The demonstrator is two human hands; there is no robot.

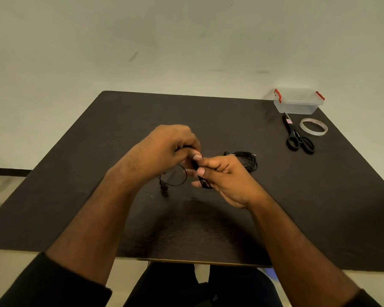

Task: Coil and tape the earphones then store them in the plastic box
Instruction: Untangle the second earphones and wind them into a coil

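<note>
Over the dark table point(120, 134), mid-coil on the earphones point(175, 178) — left hand point(164, 149) and right hand point(226, 176) both pinching cord, tape roll point(313, 127), scissors point(297, 138), plastic box point(297, 101) untouched.

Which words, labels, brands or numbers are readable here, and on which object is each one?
None can be read.
Scissors: a small pink and white label on the blade, too blurred.
Tape roll: reddish print on the inner ring, too blurred.
Plastic box: no text visible.
</note>
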